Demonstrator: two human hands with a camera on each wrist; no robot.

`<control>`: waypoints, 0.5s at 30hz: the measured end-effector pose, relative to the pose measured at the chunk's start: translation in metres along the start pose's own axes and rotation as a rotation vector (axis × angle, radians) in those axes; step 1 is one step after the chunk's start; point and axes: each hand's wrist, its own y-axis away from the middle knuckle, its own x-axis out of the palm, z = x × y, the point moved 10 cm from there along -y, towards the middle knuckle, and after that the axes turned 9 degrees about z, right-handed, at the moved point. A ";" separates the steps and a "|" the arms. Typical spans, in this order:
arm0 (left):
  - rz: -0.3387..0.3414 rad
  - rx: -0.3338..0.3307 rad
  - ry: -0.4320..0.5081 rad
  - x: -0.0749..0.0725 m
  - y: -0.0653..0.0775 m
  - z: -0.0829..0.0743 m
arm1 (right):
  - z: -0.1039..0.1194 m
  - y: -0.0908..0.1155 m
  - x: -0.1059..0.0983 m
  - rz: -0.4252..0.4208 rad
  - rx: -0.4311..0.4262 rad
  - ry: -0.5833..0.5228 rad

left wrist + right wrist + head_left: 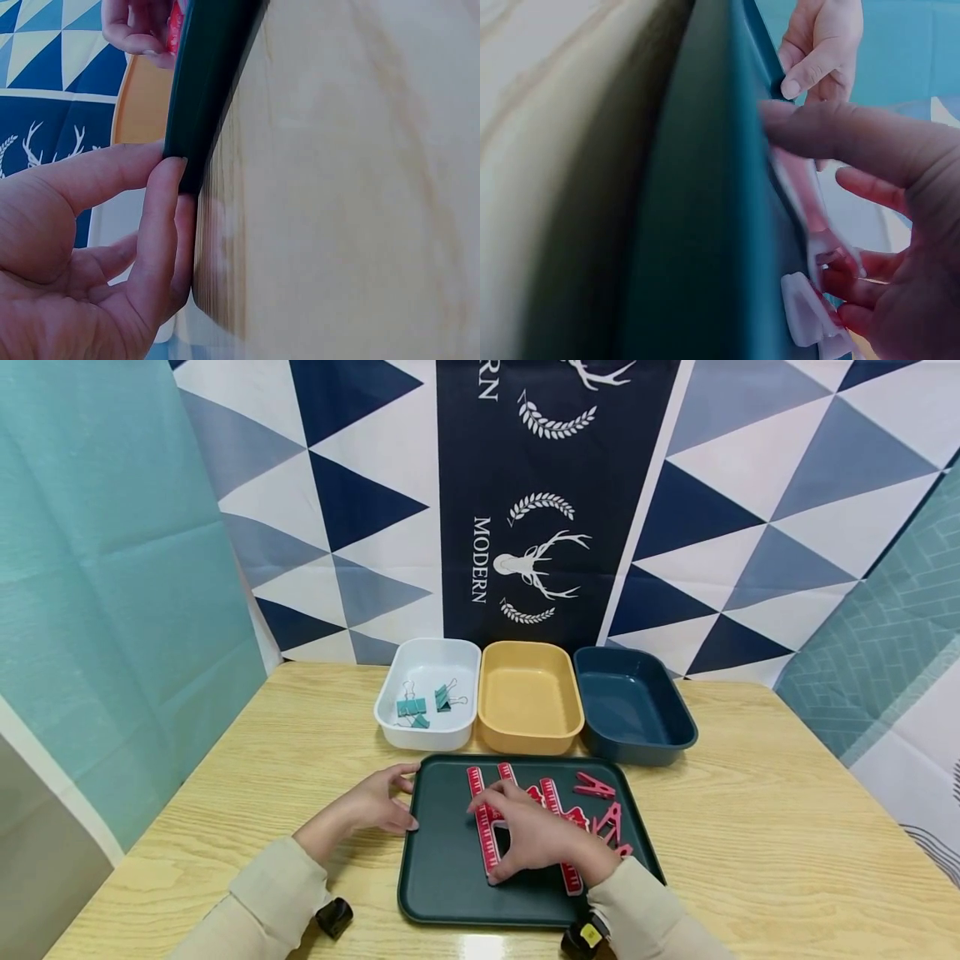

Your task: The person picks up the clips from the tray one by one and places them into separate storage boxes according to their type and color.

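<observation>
My right hand (528, 831) is over the dark green tray (442, 893), its fingers curled around a red ruler (487, 852) with white markings. The thumb is at the ruler's lower end and a fingertip is on its left side. In the right wrist view the ruler is blurred and partly behind the fingers. Two more red rulers (572, 878) lie beside it, partly covered by the hand. My left hand (378, 802) touches the tray's left rim, thumb and fingers spread along the edge. In the left wrist view, thumb and a finger meet that rim (184, 127).
Pink clothespins (595, 786) lie along the tray's right side. Behind the tray a white bin (390, 727) with teal binder clips (411, 706), a yellow bin (528, 739) and a dark blue bin (637, 747) stand in a row. A patterned cloth (375, 510) hangs behind the wooden table (300, 718).
</observation>
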 end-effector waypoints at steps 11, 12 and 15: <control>0.014 0.004 -0.004 0.001 -0.001 0.001 | -0.001 0.004 -0.016 -0.173 -0.052 -0.121; 0.014 0.004 -0.002 0.001 -0.001 0.001 | -0.001 0.005 -0.017 -0.181 -0.052 -0.132; 0.012 0.005 -0.006 0.000 -0.002 0.001 | -0.003 0.006 -0.020 -0.200 -0.038 -0.177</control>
